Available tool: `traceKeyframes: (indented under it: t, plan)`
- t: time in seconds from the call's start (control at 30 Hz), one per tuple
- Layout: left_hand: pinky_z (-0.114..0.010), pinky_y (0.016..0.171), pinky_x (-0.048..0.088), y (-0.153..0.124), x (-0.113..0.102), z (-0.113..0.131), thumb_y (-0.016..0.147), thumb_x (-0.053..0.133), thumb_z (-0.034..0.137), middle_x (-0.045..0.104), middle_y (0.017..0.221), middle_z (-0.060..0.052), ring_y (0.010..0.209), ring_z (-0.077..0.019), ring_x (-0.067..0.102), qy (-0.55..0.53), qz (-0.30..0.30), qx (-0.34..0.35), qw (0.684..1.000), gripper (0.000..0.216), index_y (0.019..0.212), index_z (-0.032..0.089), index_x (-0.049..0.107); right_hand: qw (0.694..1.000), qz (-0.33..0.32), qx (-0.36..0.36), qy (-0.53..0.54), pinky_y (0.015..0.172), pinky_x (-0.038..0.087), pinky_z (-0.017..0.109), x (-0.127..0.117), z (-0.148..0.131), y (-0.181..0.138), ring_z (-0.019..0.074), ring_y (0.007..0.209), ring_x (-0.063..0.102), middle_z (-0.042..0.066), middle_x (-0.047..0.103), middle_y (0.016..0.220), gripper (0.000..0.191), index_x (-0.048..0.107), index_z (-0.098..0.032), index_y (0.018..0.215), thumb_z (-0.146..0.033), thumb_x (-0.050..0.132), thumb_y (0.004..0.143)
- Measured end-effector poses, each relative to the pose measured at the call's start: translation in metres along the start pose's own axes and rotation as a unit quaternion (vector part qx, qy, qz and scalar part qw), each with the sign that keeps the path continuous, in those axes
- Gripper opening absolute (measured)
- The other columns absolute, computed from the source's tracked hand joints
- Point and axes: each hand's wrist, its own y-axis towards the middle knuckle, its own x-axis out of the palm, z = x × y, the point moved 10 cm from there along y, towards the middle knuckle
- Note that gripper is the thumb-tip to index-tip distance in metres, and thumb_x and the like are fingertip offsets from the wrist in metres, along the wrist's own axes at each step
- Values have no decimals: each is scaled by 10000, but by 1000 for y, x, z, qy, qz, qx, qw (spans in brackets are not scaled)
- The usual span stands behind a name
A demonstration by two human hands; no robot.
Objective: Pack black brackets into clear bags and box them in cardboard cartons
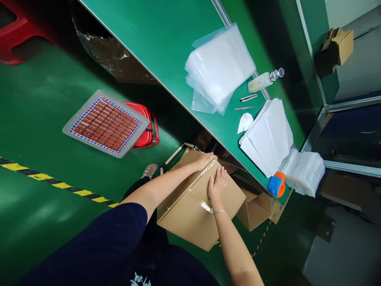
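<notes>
Carton: we see the closed brown carton (190, 216) at 6 o'clock of our view, tilted, with shiny clear tape (206, 207) on its face.
Left hand: our left hand (205, 161) lies at 12 o'clock of the carton, over its upper edge; we cannot tell if it grips.
Right hand: our right hand (218, 186) is at 1 o'clock of the carton, fingers spread flat on the face.
Both hands: they are near each other, but not touching.
Green surface: the surface (166, 39) carries plastic bags (222, 67) at 1 o'clock, a bottle (260, 82) at 2, white sheets (269, 137) at 3.
Floor: we have a mat-topped stool (105, 125) at 9 o'clock.
</notes>
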Motion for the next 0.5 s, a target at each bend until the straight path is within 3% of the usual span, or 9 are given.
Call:
traceKeyframes:
  t: [0.13,0.23,0.3,0.4,0.5]
  plan:
    - [-425,1224,116,-17,7,-3,965,273,475,434,1525,-43,1463,-225,290,1,5,-27,1000,548,1383,225,522,1000,-7,9,4,1165,107,605,-1,4,2,305,1495,108,127,234,1597,619,235,-196,1537,-383,294,950]
    - [-383,1223,115,-51,7,-19,963,300,507,305,1592,-41,1486,-191,228,-12,12,-42,999,577,1468,248,406,1000,-7,14,9,1162,91,616,-1,7,2,312,1493,113,120,232,1599,626,225,-211,1541,-382,304,943]
    - [-395,1207,184,-83,6,-40,951,355,534,339,1577,-39,1464,-196,290,-26,8,-76,997,547,1435,295,447,1000,-8,16,12,1163,94,613,1,5,3,310,1492,119,113,233,1600,628,230,-218,1539,-377,314,938]
    - [-543,1166,232,-141,-18,-77,936,450,531,460,1495,-114,1406,-287,387,-16,53,-156,986,493,1333,256,548,999,-14,21,25,1171,103,595,2,-3,2,299,1492,131,101,246,1597,616,272,-223,1526,-380,324,933]
    - [-550,1062,397,-187,-68,-86,929,558,427,535,1381,-128,1257,-287,519,7,147,-190,971,414,1270,192,569,997,-17,9,69,1178,116,577,-12,2,-2,284,1487,169,95,293,1582,597,333,-225,1502,-420,346,938]
